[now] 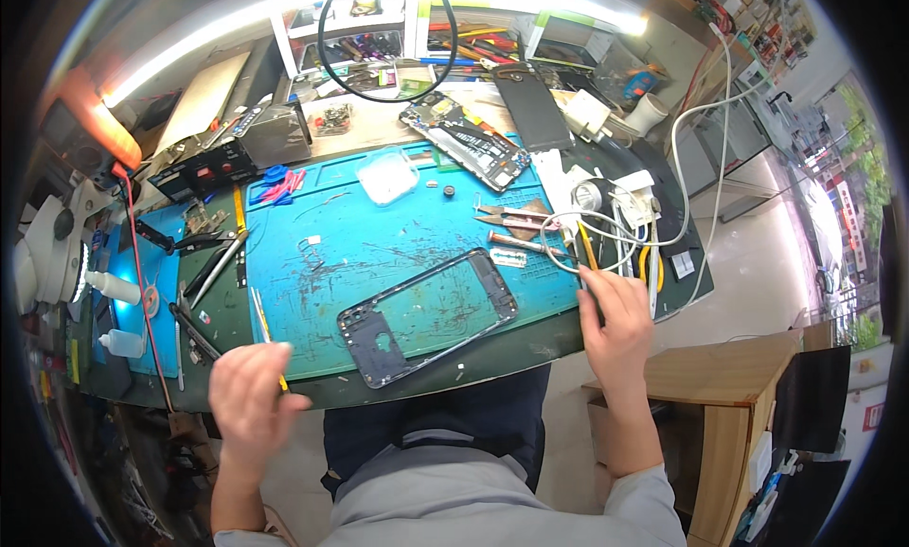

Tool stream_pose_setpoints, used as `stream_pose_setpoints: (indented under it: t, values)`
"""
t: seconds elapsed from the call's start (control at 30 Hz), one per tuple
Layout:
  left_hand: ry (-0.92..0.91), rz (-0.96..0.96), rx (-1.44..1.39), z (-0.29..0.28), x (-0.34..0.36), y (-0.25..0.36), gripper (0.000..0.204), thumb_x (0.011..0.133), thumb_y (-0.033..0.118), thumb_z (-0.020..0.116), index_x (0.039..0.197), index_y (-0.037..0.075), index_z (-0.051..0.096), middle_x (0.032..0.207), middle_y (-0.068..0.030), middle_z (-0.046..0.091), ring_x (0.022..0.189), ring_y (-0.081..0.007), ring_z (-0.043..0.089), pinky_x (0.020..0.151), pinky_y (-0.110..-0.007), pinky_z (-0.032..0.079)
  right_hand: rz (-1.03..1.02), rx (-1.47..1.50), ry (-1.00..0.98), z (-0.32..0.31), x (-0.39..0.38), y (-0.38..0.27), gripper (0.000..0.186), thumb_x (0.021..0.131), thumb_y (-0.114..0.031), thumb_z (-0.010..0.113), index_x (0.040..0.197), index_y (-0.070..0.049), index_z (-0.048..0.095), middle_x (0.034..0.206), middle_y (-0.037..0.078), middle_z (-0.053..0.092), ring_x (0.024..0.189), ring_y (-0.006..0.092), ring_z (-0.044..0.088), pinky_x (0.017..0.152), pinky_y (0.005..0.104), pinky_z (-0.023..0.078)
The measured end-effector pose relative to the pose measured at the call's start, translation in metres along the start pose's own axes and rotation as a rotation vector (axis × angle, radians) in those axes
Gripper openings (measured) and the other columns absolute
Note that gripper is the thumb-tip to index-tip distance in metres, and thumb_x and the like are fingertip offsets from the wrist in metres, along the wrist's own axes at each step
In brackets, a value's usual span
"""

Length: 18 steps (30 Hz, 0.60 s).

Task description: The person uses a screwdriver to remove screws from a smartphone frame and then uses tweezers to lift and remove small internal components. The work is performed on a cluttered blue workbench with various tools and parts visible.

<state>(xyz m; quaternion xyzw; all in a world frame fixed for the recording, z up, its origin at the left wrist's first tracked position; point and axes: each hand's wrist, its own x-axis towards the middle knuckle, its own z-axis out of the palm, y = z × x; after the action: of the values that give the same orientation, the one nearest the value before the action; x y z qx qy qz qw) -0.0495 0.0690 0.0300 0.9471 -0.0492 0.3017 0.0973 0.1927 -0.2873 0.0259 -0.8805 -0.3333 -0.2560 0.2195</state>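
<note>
A bare black phone frame [426, 318] lies tilted on the blue work mat [312, 310], between my hands. My left hand [252, 396], slightly blurred, is at the mat's near left edge, its thumb apart from its curled fingers. A thin yellow-and-silver tool [262, 313] passes partly behind that hand; no grip on it shows. My right hand [617, 327] is at the right edge, thumb and forefinger apart, fingertips at the near end of a yellow-handled tool [589, 248]. Beside them are a screwdriver [525, 243], a razor blade [508, 257] and red-handled pliers [514, 213].
An opened phone [466, 140] with exposed innards lies at the back, near a dark flat panel [530, 105]. A clear plastic box [387, 176] stands on the mat. White cables [678, 159] loop over the right side. Black pliers [205, 240] and bottles [121, 344] are left.
</note>
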Motion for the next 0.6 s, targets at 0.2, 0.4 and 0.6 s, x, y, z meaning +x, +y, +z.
stream_pose_setpoints:
  t: [0.2, 0.4, 0.6]
  values:
    - [-0.275, -0.094, -0.166, 0.032, 0.044, 0.044, 0.096, 0.08, 0.06, 0.084, 0.151, 0.001, 0.057, 0.152, -0.0205, 0.056, 0.138, -0.0403, 0.055, 0.113, -0.054, 0.046, 0.013, -0.035, -0.085, -0.001, 0.006, 0.014, 0.023, 0.088, 0.0, 0.079, 0.11, -0.006, 0.079, 0.097, 0.006, 0.072, 0.089, 0.0258, 0.068, 0.076, 0.0377, 0.055]
    - [-0.325, -0.175, -0.278, 0.037, 0.049, 0.039, 0.103, 0.065, 0.022, 0.099, 0.153, 0.0, 0.053, 0.156, -0.0209, 0.053, 0.14, -0.0443, 0.052, 0.116, -0.052, 0.045, 0.125, 0.082, -0.124, -0.02, 0.017, 0.007, 0.014, 0.093, -0.001, 0.077, 0.106, -0.004, 0.079, 0.088, 0.008, 0.07, 0.074, 0.0247, 0.066, 0.067, 0.0361, 0.053]
    - [-0.421, -0.206, -0.307, 0.022, 0.051, 0.032, 0.097, 0.065, 0.009, 0.095, 0.153, 0.002, 0.054, 0.157, -0.0198, 0.052, 0.143, -0.0438, 0.05, 0.119, -0.052, 0.044, 0.241, 0.06, 0.108, -0.031, 0.034, 0.028, 0.017, 0.099, 0.002, 0.068, 0.113, -0.004, 0.076, 0.09, 0.007, 0.07, 0.069, 0.0203, 0.064, 0.063, 0.0317, 0.05]
